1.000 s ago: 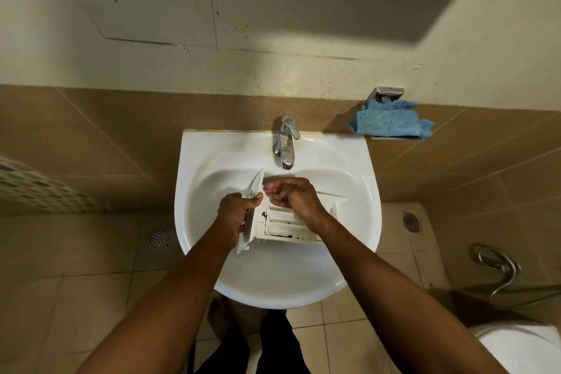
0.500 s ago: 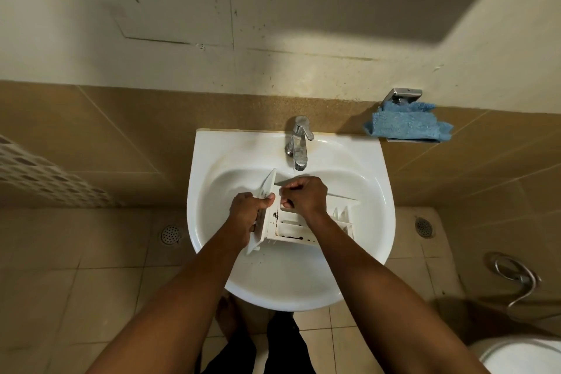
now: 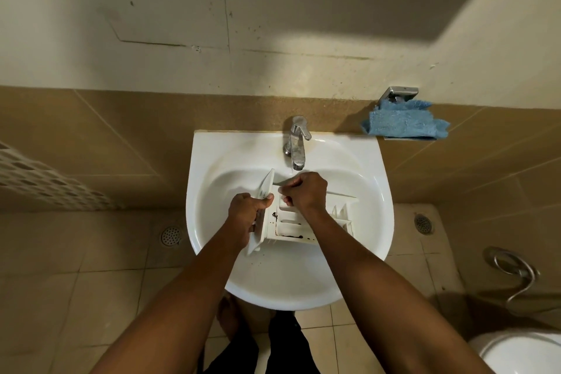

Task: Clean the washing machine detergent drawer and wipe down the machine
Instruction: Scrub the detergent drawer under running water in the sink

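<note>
A white sink (image 3: 373, 191) is fixed to a tan tiled wall, with a chrome tap (image 3: 296, 143) at the middle of its back rim. To its right, a crumpled blue cloth (image 3: 403, 124) sits on a small wall shelf below a chrome fitting (image 3: 399, 93). Two round floor drains (image 3: 171, 235) (image 3: 423, 223) flank the sink, and a white toilet (image 3: 522, 352) shows at the lower right beneath a metal hose (image 3: 516, 270).
</note>
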Demonstrator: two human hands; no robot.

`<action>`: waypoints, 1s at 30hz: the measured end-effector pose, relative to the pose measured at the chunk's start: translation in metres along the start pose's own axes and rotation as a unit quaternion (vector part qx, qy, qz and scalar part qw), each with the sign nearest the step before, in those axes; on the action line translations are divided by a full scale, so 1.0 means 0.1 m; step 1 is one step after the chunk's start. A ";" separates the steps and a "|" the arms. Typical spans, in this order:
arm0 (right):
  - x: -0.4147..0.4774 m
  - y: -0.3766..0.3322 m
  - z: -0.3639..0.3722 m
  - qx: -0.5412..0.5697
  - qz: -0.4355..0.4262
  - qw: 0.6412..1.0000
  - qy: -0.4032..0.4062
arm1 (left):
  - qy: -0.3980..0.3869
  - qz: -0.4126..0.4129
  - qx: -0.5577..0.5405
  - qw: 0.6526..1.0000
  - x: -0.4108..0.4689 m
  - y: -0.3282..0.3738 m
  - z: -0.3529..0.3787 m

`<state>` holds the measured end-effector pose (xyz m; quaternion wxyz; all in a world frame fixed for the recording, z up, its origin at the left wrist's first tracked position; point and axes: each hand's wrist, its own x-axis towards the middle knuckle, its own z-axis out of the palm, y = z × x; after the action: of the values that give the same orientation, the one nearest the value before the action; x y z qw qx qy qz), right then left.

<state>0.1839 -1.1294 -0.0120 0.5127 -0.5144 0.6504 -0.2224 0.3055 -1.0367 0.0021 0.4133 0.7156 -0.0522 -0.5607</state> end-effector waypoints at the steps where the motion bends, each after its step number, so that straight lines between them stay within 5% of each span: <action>1: 0.00 0.01 -0.02 -0.003 -0.002 1.000 0.004 | 0.001 -0.001 -0.001 1.000 0.00 0.00 0.01; 11: -0.03 0.09 0.06 -0.235 -0.064 0.969 0.027 | 0.012 0.008 -0.002 1.000 0.04 -0.05 0.01; 16: -0.15 0.21 -0.16 -0.225 -0.146 0.953 -0.137 | 0.011 0.016 0.001 1.000 0.07 -0.08 0.01; 20: -0.25 0.38 -0.45 -0.329 -0.248 0.883 -0.223 | 0.017 0.007 -0.039 0.999 0.11 -0.14 0.04; 24: -0.08 0.32 -0.70 -0.498 -0.228 0.823 -0.153 | 0.052 0.010 -0.088 0.995 0.11 -0.20 0.12; 30: -0.28 0.20 -0.17 -0.425 -0.272 0.844 -0.181 | 0.099 0.142 0.099 0.980 0.02 -0.31 0.25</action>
<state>0.1583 -1.1009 -0.0101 0.2717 -0.8694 0.4106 0.0418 0.2730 -1.0314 -0.0206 0.4190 0.7900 -0.1671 -0.4153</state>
